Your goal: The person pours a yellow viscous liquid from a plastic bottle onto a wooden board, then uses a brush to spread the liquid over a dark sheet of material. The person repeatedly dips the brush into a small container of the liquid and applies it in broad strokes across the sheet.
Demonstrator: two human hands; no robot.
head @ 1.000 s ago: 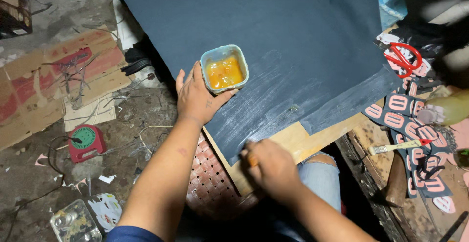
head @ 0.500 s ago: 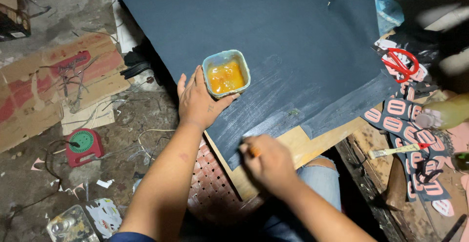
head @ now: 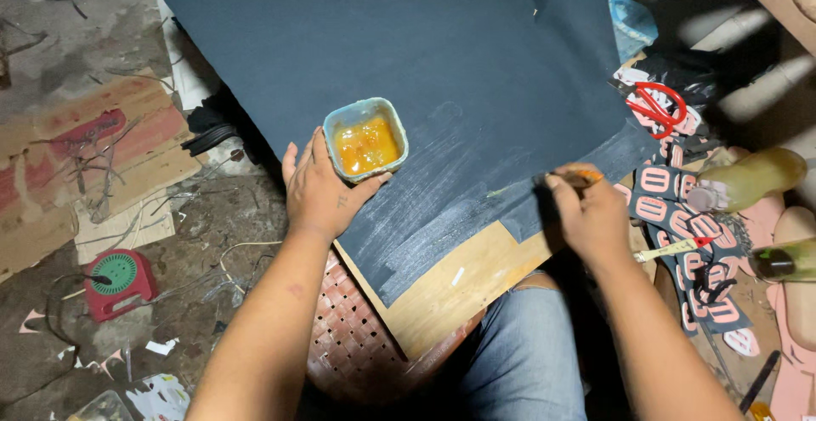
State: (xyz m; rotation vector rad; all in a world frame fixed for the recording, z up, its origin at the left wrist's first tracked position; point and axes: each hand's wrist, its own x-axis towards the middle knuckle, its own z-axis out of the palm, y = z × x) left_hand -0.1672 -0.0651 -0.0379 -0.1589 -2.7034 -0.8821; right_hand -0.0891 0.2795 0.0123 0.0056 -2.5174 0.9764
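A large dark blue sheet (head: 408, 55) lies over a wooden board (head: 459, 289) on my lap. On the sheet stands a small pale blue tub of orange glue (head: 365, 140). My left hand (head: 319, 187) rests flat on the sheet with its fingers against the tub's near left side. My right hand (head: 591, 208) is closed on a small brush (head: 576, 177) with an orange handle, its tip on the sheet's near right edge. Pale smeared streaks (head: 442, 208) cover the sheet between my hands.
Red-handled scissors (head: 659, 106) and several black-and-pink cut pieces (head: 680, 208) lie at the right, next to a yellowish bottle (head: 752, 179). A red and green tool (head: 119, 281), cardboard (head: 85, 157) and scraps litter the floor at the left. A woven stool (head: 348, 344) is under the board.
My right hand has moved with the brush from the board's near corner to the sheet's right edge. The left hand stays by the tub.
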